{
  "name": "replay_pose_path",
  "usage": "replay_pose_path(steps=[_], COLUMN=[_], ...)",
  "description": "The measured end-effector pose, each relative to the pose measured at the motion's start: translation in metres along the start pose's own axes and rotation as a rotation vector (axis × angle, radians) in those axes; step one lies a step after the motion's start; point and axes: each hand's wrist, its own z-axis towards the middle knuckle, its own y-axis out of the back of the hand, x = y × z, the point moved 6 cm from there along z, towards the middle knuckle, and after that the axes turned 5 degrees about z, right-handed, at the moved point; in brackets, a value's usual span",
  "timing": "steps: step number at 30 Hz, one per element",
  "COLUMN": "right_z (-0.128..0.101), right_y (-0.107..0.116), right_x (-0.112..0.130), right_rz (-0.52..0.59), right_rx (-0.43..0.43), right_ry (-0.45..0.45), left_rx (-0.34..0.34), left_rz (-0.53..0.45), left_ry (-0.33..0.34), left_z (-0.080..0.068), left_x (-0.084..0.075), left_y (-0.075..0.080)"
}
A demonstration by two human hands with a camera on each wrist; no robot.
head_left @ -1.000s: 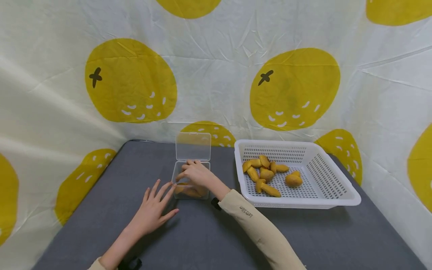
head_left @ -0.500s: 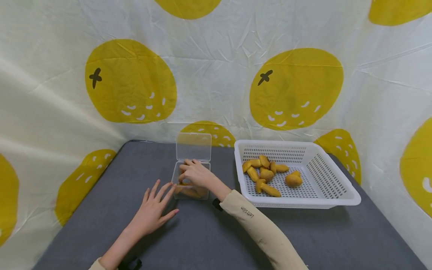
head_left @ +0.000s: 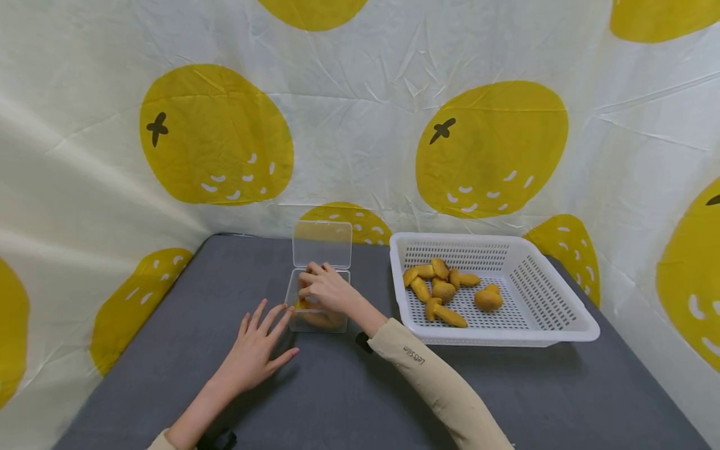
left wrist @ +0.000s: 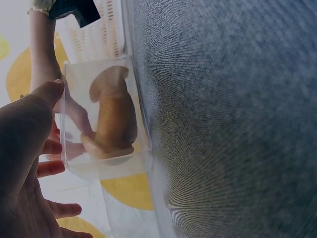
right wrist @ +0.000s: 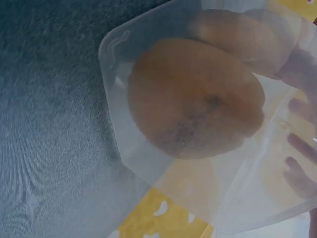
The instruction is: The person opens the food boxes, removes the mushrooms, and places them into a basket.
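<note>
A small clear plastic box (head_left: 318,325) stands on the table, its lid (head_left: 322,245) raised at the back. Inside it my right hand (head_left: 332,291) reaches down with curled fingers and pinches a brown-yellow mushroom, mostly hidden by the hand (head_left: 305,305). Through the box wall in the left wrist view, a mushroom (left wrist: 116,116) shows with right-hand fingers beside its lower end. A rounded mushroom cap (right wrist: 193,99) fills the right wrist view. My left hand (head_left: 253,350) has spread, straight fingers; a fingertip is at the box's front left edge, touching or nearly so.
To the right of the box stands a white perforated basket (head_left: 548,303) with several mushrooms (head_left: 444,290), most on its left side. Dark grey cloth covers the table (head_left: 360,400). A white curtain (head_left: 354,137) with yellow fruit prints hangs right behind.
The mushroom under my right hand has shifted slightly in the box, and more of its yellow surface shows by the thumb. The right fingers have moved a little; the left hand keeps its place.
</note>
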Motion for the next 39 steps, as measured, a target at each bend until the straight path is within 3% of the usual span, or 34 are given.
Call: replay_pose_path(steps=[18, 27, 39], right_z=[-0.011, -0.015, -0.036], right_y=[0.024, 0.04, 0.083], right_x=[-0.008, -0.01, -0.008], right_rz=[-0.106, -0.141, -0.137], right_rx=[-0.37, -0.401, -0.463], right_ry=[-0.12, -0.179, -0.202], left_rx=[0.009, 0.002, -0.021], left_rz=[0.013, 0.007, 0.025], left_ry=[0.002, -0.001, -0.023], left_z=[0.0, 0.0, 0.001], left_x=[0.001, 0.001, 0.0], left_y=[-0.003, -0.003, 0.0])
